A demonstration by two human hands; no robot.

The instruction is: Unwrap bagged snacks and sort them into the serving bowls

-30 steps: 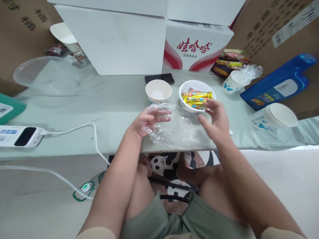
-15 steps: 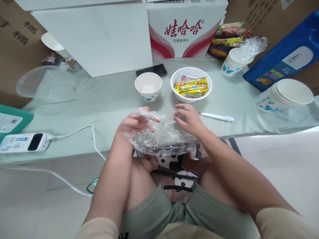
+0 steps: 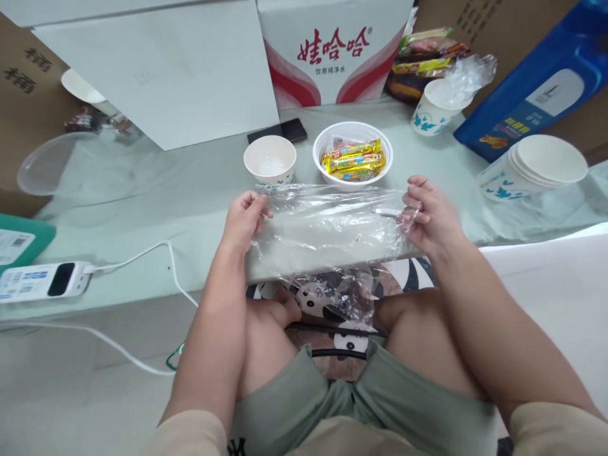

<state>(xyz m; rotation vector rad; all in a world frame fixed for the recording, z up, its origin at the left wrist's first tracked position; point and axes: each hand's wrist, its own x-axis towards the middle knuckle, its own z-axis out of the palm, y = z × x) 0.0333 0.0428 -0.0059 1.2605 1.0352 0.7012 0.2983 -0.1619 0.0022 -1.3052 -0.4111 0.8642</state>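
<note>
A sheet of clear plastic film (image 3: 327, 234) is stretched between my two hands, its lower part hanging past the table's front edge over my lap. My left hand (image 3: 247, 215) pinches its upper left corner. At the right end, my right hand (image 3: 430, 215) grips the film with fingers bent. Just beyond the film stand a paper bowl (image 3: 270, 158) with a blue leaf print and a white bowl (image 3: 320, 155) of yellow-wrapped snack sticks (image 3: 356, 161). Partly seen through the film is a small white-handled knife (image 3: 387, 212), close to my right hand.
A phone (image 3: 294, 130) lies behind the bowls, before white cartons (image 3: 332, 60). Paper cups (image 3: 503, 174), a cup holding crumpled plastic (image 3: 432, 111) and a blue jug (image 3: 527, 95) stand at right. On the left lie a clear lid (image 3: 47, 164) and a power bank (image 3: 61, 278) with a white cable.
The bunched film has been spread out wide. My right hand has moved right and now holds its far end; my left hand has turned and closed on the other corner.
</note>
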